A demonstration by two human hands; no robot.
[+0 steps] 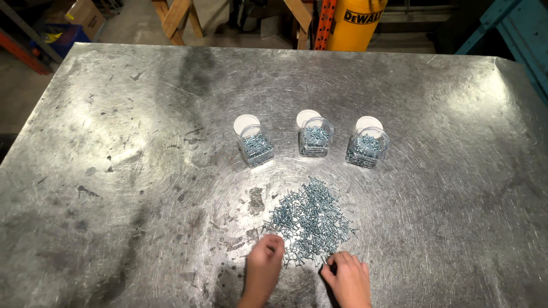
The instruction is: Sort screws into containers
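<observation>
A loose heap of small silver screws (311, 219) lies on the scratched metal table (114, 171). My left hand (264, 263) rests at the heap's near left edge, fingers curled down onto the screws. At the near right edge my right hand (346, 276) has its fingertips touching the screws. Whether either hand has pinched a screw is hidden by the fingers. Behind the heap stand three clear open jars partly filled with screws: left jar (256, 147), middle jar (315, 138), right jar (366, 148).
A white round lid lies just behind each jar: left lid (246, 123), middle lid (307, 117), right lid (369, 123). Beyond the far table edge stand a yellow drum (354, 23), wooden legs (174, 17), a cardboard box (85, 16) and a teal frame (522, 28).
</observation>
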